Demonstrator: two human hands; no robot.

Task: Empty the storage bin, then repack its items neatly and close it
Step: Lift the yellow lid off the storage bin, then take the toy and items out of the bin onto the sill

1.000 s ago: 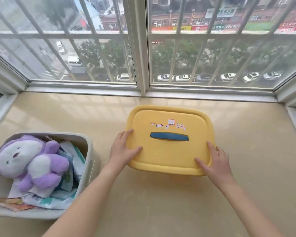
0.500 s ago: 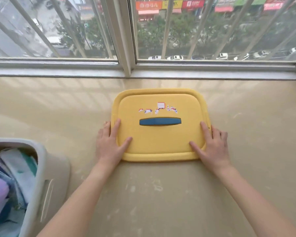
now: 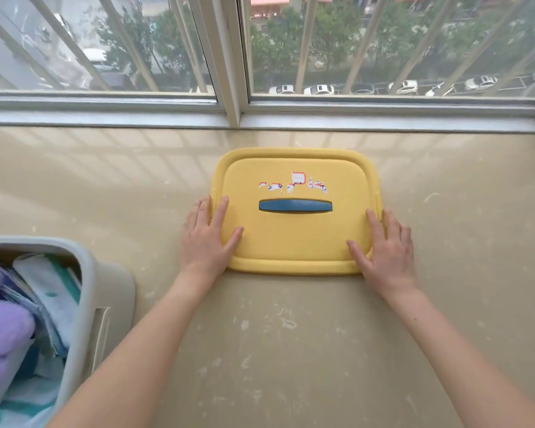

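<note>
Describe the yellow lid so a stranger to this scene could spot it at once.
Find the window and look down to the beige ledge below its central post. The yellow lid lies flat there between the left hand and right hand. Only it has a blue handle and torn sticker scraps.

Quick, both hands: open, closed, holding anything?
Left hand: open, flat on yellow lid's left edge.
Right hand: open, flat on its right edge.

Your yellow lid [image 3: 294, 239] carries a blue handle [image 3: 295, 206] and torn red-white sticker scraps [image 3: 294, 184]; the grey bin [image 3: 84, 304] holds a purple plush [image 3: 0, 335].
</note>
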